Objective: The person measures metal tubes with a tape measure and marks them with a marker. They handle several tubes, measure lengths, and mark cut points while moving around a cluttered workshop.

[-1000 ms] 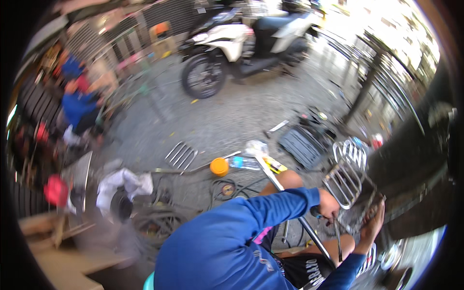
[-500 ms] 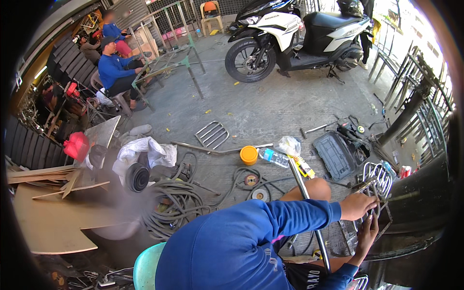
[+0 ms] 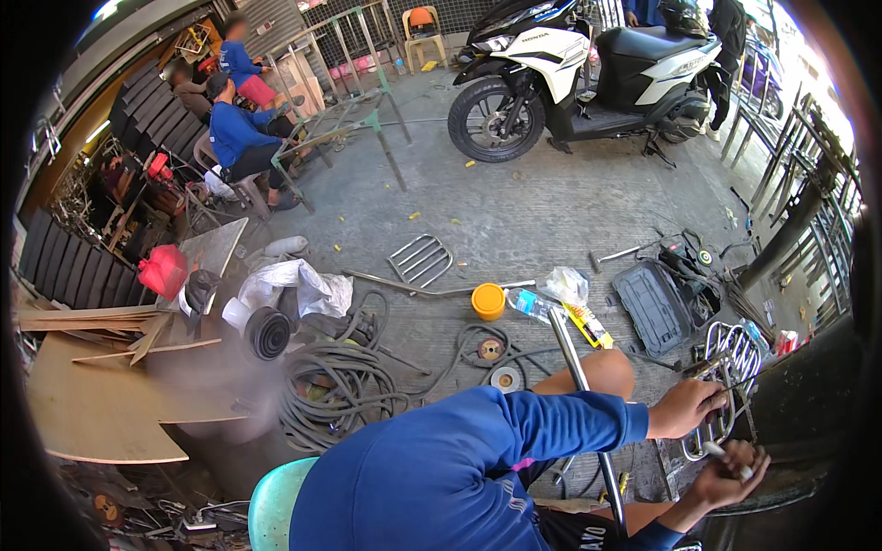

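Observation:
At the right, my left hand [image 3: 687, 409] is closed, its fingertips on a thin dark rod [image 3: 751, 376] at a bent metal tube frame [image 3: 730, 404]. The rod's inner end is hidden by the fingers. Lower and nearer, my right hand [image 3: 726, 487] is curled round a short whitish stick [image 3: 715, 449], apart from the left hand. A chrome tube rack [image 3: 735, 344] stands just beyond the left hand. A long shiny metal tube [image 3: 581, 376] slants past my left forearm and knee.
Ahead on the concrete lie an orange-lidded jar [image 3: 488, 301], a water bottle [image 3: 535, 306], an open grey tool case [image 3: 652, 308] and a small chrome rack [image 3: 421, 261]. Coiled cable [image 3: 335, 390] lies left. A dark cylinder [image 3: 808, 404] borders the right. A white scooter [image 3: 560, 73] and co-workers are farther off.
My right hand has moved down and away from the left hand, and the whitish stick now shows in it. The left hand stays by the frame. The view has shifted slightly.

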A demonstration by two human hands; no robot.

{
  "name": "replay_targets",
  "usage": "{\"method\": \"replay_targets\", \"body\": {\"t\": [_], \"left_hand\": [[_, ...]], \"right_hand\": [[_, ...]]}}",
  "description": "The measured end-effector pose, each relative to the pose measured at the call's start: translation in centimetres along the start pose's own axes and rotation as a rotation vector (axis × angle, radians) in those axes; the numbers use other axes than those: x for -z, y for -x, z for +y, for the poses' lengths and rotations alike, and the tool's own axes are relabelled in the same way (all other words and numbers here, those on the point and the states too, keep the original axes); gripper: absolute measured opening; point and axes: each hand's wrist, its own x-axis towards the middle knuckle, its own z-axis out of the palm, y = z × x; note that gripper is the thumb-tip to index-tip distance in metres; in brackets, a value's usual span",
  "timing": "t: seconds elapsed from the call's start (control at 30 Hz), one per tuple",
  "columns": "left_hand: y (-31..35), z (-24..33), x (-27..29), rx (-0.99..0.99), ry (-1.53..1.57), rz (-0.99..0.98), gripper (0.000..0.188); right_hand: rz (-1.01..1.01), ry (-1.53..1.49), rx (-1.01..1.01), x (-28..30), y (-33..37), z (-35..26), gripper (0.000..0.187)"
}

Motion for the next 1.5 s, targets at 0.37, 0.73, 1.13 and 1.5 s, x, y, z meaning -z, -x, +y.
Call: {"method": "replay_targets", "body": {"t": [0.37, 0.73, 1.13, 1.5], "left_hand": [[1.3, -0.2, -1.9, -0.022, 0.143, -0.013, 0.025], [1.8, -0.6, -2.5, 0.083, 0.181, 0.085, 0.023], [3.0, -2.4, -4.0, 0.283, 0.46, 0.157, 0.032], [4.0, -1.5, -3.3, 0.359, 0.683, 0.06, 0.033]], "right_hand": [[0.13, -0.089, 0.265, -2.6, 0.0, 2.1, 0.04], [-0.008, -0.189, 0.251, -1.1, -0.1, 1.8, 0.032], [-0.085, 0.053, 0.439, -2.8, 0.8, 4.0, 0.03], [-0.345, 0.17, 0.532, -4.5, 1.5, 3.5, 0.027]]}}
